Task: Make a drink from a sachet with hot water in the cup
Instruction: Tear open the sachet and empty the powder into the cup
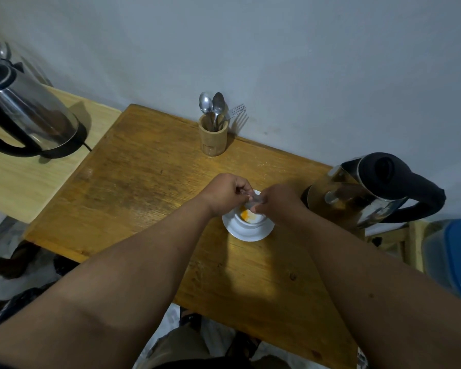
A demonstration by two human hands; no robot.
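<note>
A white cup stands on a white saucer in the middle of the wooden table. Orange powder lies inside the cup. Both hands hover right above it and pinch a small silvery sachet between them: my left hand grips its left end, my right hand its right end. The hands hide much of the sachet and the cup's far rim. A steel kettle with a black lid and handle stands on the table just right of the cup.
A wooden holder with two spoons and a fork stands by the wall at the table's back edge. A second steel kettle sits on a paler side table at the left. A blue-lidded container is at the right edge.
</note>
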